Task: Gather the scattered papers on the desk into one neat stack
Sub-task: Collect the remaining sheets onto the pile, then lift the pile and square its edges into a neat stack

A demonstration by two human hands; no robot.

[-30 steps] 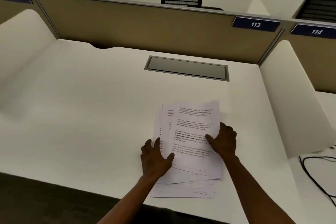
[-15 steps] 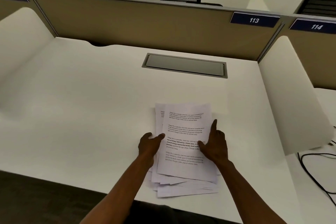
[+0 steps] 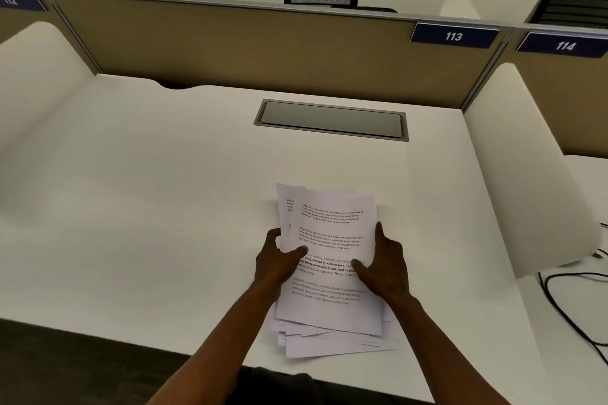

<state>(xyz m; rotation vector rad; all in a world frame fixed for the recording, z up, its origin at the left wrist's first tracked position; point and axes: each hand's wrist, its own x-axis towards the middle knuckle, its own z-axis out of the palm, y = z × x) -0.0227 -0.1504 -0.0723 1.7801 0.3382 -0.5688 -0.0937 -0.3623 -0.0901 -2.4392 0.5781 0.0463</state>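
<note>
Clasping the papers (image 3: 332, 260) between them, left hand (image 3: 279, 261) and right hand (image 3: 385, 270) grip opposite edges.

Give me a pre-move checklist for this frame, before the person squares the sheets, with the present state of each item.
1. All sheets gathered in one pile: ok; no loose sheet shows on the desk away from the papers.
2. Both sides held: ok; left hand grips the left edge, right hand the right.
3. Edges aligned: not ok; lower sheets fan out at the near end, and one peeks out top left.
4. Pile fully on the desk: ok, though its near end lies close to the front edge.
5. Sheets free of creases: cannot tell.
</note>
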